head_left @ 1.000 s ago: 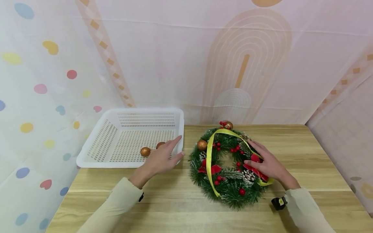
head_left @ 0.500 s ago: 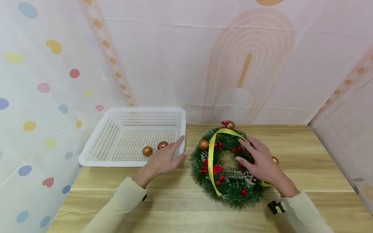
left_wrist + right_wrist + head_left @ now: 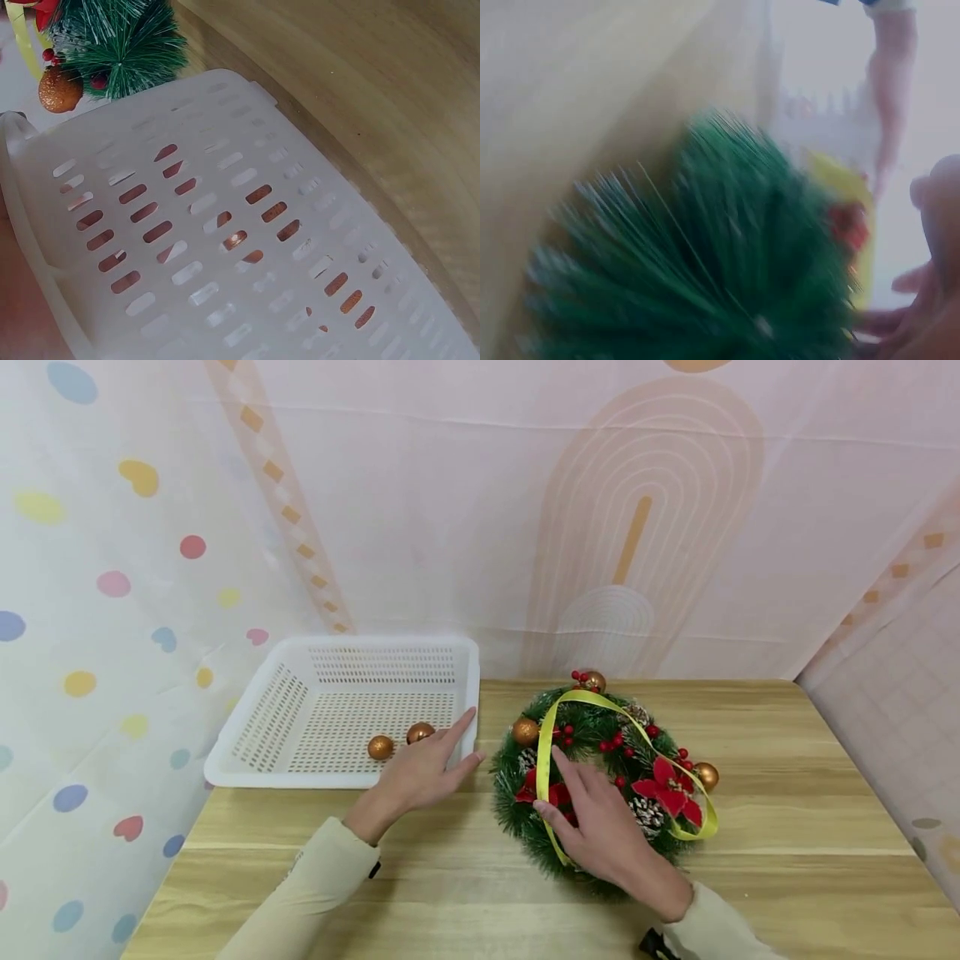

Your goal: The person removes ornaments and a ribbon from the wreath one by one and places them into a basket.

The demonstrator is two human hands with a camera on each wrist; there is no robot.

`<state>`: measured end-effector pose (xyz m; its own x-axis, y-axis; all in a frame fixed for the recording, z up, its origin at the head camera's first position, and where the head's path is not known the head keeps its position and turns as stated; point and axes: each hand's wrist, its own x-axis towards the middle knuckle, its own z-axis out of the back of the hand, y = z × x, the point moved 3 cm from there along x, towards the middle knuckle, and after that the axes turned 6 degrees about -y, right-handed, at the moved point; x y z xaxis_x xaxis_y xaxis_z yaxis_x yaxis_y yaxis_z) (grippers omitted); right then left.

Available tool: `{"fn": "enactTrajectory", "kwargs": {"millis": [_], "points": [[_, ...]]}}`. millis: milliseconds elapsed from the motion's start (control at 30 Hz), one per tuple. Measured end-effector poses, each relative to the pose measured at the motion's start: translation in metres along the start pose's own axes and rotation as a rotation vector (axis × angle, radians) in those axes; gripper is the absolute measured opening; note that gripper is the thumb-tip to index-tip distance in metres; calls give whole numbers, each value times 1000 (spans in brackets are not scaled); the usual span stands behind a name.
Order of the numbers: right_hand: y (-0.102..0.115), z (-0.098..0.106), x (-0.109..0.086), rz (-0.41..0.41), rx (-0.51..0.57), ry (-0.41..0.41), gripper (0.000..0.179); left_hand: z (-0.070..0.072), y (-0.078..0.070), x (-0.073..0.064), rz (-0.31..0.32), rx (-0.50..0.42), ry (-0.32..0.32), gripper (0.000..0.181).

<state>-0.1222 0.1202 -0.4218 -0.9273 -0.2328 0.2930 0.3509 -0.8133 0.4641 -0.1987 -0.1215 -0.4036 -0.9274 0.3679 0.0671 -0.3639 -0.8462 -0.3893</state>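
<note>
A green Christmas wreath (image 3: 512, 793) lies on the table, dressed with red berries, pine cones, copper baubles (image 3: 526, 732) and red poinsettias (image 3: 670, 792). Yellow ribbon (image 3: 546, 747) loops over its top and down both sides. Above the wreath's front left part is my right hand (image 3: 600, 822), fingers extended, its index fingertip right at the ribbon. My left hand (image 3: 412, 774) is at the near right corner of a white plastic basket (image 3: 285, 780), fingers straight along the rim. Two copper baubles (image 3: 380, 747) lie inside the basket. In the right wrist view the green needles (image 3: 727, 225) are blurred.
The wooden table (image 3: 787, 760) extends right of the wreath and toward me. A patterned curtain (image 3: 420, 527) hangs close behind the table and along its left side. In the left wrist view, the slotted basket wall (image 3: 150, 330) stands close to the wreath (image 3: 127, 45).
My right hand has moved left and toward me across the wreath, from the right-hand poinsettia to the left ribbon strand, uncovering the right side. My left hand keeps its place at the basket.
</note>
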Motion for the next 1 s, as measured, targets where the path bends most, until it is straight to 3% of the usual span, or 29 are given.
{"fn": "enactTrajectory", "kwargs": {"millis": [167, 500, 1000], "points": [[4, -18, -2, -69, -104, 15, 71, 0, 0, 0, 4, -3, 0, 70], [2, -32, 3, -103, -241, -49, 65, 0, 1, 0, 15, 8, 3, 72], [-8, -35, -4, -6, -275, -40, 66, -1, -1, 0, 41, -14, 19, 70]]}}
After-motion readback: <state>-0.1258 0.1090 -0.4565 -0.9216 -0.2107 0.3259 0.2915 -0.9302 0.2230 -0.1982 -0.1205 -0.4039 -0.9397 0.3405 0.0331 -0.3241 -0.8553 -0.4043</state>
